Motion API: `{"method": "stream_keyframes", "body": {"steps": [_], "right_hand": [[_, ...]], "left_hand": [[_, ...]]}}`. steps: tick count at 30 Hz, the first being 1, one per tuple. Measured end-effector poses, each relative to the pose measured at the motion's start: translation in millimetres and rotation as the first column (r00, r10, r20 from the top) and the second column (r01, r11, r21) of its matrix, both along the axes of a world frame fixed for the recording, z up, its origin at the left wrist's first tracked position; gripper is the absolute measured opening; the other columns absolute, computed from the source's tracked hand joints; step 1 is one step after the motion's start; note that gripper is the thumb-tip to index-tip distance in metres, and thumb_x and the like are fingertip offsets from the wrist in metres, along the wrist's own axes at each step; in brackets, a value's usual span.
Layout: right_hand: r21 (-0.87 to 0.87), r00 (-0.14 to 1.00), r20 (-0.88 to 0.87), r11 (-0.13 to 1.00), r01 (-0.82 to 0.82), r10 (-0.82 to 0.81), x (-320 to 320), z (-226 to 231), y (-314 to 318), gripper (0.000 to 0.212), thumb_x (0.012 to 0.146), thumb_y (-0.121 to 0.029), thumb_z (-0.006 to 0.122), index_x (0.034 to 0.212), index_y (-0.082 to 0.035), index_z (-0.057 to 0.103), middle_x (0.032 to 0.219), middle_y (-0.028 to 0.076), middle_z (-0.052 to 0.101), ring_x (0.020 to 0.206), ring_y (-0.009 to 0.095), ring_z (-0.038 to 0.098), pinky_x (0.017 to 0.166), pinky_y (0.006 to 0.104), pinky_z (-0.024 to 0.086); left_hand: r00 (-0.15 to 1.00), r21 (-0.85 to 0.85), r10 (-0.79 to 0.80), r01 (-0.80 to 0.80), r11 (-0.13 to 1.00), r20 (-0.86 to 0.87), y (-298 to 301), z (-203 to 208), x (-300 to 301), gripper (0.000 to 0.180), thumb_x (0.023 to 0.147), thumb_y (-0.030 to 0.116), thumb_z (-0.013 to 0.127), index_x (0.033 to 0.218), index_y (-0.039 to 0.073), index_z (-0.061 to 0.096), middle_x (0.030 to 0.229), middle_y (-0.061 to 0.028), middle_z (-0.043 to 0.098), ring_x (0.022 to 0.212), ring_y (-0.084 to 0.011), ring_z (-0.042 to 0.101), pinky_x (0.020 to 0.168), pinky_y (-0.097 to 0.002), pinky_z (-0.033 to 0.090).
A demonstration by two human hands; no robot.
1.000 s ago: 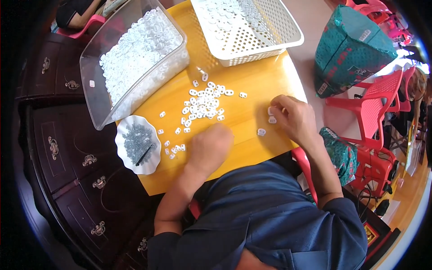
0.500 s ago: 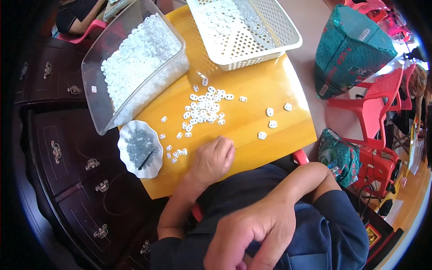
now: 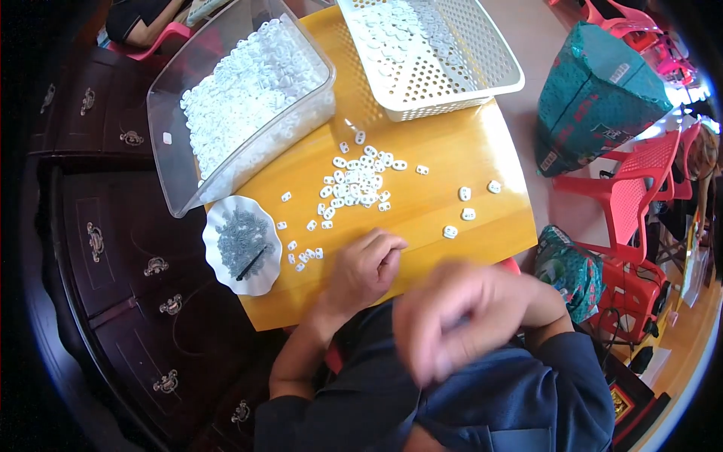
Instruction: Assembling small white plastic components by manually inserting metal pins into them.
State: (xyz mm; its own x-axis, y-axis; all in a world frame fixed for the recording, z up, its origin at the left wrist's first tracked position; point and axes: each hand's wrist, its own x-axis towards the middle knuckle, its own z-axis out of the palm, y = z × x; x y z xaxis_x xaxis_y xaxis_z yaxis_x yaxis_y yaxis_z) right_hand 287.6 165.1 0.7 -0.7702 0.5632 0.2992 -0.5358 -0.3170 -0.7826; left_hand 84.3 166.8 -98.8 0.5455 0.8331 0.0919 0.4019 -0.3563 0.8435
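My left hand (image 3: 367, 265) rests curled on the near edge of the wooden table (image 3: 422, 218); whatever its fingers may hold is hidden. My right hand (image 3: 461, 320) is raised over my lap, bent downward at the wrist and smeared by motion, so its fingers cannot be read. Beyond the left hand lies a loose pile of small white two-holed plastic pieces (image 3: 360, 179), with smaller ones (image 3: 307, 256) scattered to its left. Several separate white pieces (image 3: 468, 214) lie toward the table's right side, each apparently with something fitted in it.
A clear bin (image 3: 167, 177) full of white pieces stands at the far left. Below it is a scalloped white bowl (image 3: 263, 282) of small grey parts with a dark stick. A cream perforated basket (image 3: 452, 102) holds flat discs. Bags (image 3: 595, 98) and red chairs (image 3: 640, 181) stand at right.
My right hand has moved up and right, from low near my chest toward the table edge. My left hand stays at the table, its fingers slightly turned. The whole view has shifted a little.
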Motion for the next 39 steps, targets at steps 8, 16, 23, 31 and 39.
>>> {"method": "stream_keyframes", "body": {"steps": [8,16,23,31,39], "right_hand": [[0.842,-0.059,0.471,0.429,0.328,-0.880,41,-83,39,0.009,0.085,-0.007,0.073,0.092,-0.005,0.069,0.085,0.012,0.068,0.074,0.030,0.069,0.065,0.0398,0.054],[0.930,-0.144,0.367,0.362,0.060,-0.919,44,-115,36,0.012,0.085,-0.016,0.075,0.092,-0.007,0.070,0.086,0.012,0.066,0.082,0.034,0.068,0.070,0.0442,0.055],[0.922,-0.117,0.386,0.377,0.094,-0.915,46,-123,17,0.014,0.084,-0.017,0.075,0.085,-0.006,0.068,0.083,0.013,0.066,0.078,0.035,0.068,0.068,0.0447,0.055],[0.906,-0.125,0.422,0.421,0.036,-0.898,30,-115,-25,0.015,0.080,-0.017,0.071,0.082,-0.003,0.066,0.079,0.014,0.068,0.073,0.035,0.069,0.068,0.0445,0.055],[0.751,0.168,0.549,0.572,0.330,-0.818,-2,-63,-131,0.010,0.088,-0.011,0.066,0.094,-0.004,0.062,0.079,0.011,0.066,0.066,0.024,0.064,0.063,0.0361,0.051]], "left_hand": [[1.000,-0.044,-0.014,0.014,0.999,-0.008,-18,-4,1,0.013,0.086,-0.003,0.067,0.098,0.002,0.069,0.091,-0.0134,0.070,0.080,-0.0310,0.070,0.069,-0.0376,0.056],[0.998,-0.030,0.012,-0.010,0.999,0.063,-37,-5,7,0.010,0.089,-0.002,0.067,0.099,0.001,0.068,0.093,-0.0138,0.070,0.082,-0.0322,0.070,0.071,-0.0377,0.056],[0.996,-0.001,0.084,-0.084,0.996,0.042,-70,-3,7,0.007,0.090,-0.001,0.067,0.097,0.001,0.067,0.089,-0.0133,0.067,0.079,-0.0312,0.068,0.068,-0.0372,0.054],[0.970,-0.050,0.221,-0.217,0.975,0.103,-145,8,-16,0.007,0.091,-0.005,0.065,0.097,-0.001,0.067,0.089,-0.0087,0.066,0.072,-0.0158,0.064,0.063,-0.0257,0.050],[0.914,-0.042,0.353,-0.351,0.935,0.200,-242,31,-45,0.011,0.088,-0.008,0.066,0.096,-0.001,0.068,0.085,-0.0033,0.065,0.068,-0.0068,0.059,0.059,-0.0216,0.046]]}}
